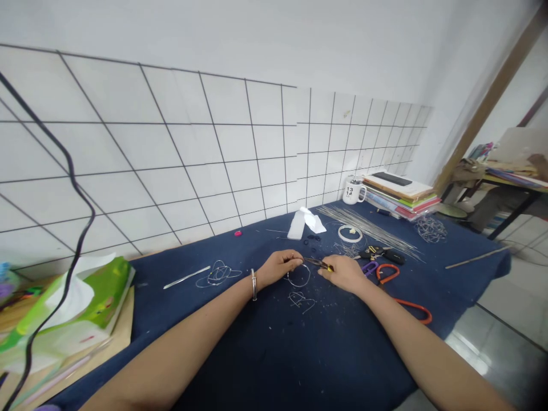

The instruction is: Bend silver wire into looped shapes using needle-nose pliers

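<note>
My left hand point(280, 267) is closed in a pinch on a thin wire ring point(298, 284), which hangs below the fingertips over the dark blue cloth. In my right hand point(345, 273) is a pair of pliers point(317, 262) with yellow on the handle. Its jaws point left and reach the wire close to my left fingertips; whether they grip it is too small to tell. Under the ring lies a loose tangle of wire point(302, 301). Left of my left hand rest another wire coil point(220, 274) and a narrow bundle of straight strips point(187, 277).
Purple-handled scissors point(370, 268) and orange-handled tools point(389, 273) lie beside my right wrist. Behind are long straight wires point(372, 228), a white ring-shaped roll point(350, 233), a mug point(353, 191) and stacked books point(398, 197). A green tissue pack point(107, 291) and black cable point(79, 240) are at left.
</note>
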`<state>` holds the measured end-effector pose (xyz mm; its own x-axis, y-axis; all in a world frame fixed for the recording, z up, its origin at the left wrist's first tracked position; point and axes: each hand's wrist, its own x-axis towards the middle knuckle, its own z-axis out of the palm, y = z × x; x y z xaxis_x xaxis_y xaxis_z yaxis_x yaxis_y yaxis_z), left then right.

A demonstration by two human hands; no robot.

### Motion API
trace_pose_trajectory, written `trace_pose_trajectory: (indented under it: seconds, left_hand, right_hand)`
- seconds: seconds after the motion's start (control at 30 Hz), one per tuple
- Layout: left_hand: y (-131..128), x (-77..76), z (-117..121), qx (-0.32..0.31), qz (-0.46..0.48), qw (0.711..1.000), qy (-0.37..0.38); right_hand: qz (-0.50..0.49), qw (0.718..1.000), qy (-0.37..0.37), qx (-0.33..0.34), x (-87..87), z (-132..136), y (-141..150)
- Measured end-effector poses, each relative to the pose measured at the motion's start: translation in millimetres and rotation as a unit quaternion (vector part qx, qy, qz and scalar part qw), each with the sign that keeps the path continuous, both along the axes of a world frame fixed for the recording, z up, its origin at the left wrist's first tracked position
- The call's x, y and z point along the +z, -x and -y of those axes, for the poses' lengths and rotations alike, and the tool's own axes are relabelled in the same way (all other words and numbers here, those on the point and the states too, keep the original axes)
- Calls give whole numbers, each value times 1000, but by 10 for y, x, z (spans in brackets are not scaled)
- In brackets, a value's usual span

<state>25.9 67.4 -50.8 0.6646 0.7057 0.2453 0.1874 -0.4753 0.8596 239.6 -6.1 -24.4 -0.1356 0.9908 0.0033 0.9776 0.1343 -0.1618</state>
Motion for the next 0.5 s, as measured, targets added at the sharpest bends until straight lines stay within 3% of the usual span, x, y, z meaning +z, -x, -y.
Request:
trace_pose_trajectory:
  seconds: [0.27, 0.5]
  left_hand:
    - [-20, -15, 22, 35, -4, 998, -49]
    - [-23, -26, 42, 26, -28, 997, -72]
  right_hand:
    - [-4, 1000, -1, 28, 9, 16, 9]
    - [-32, 998, 28, 45, -4, 10, 4]
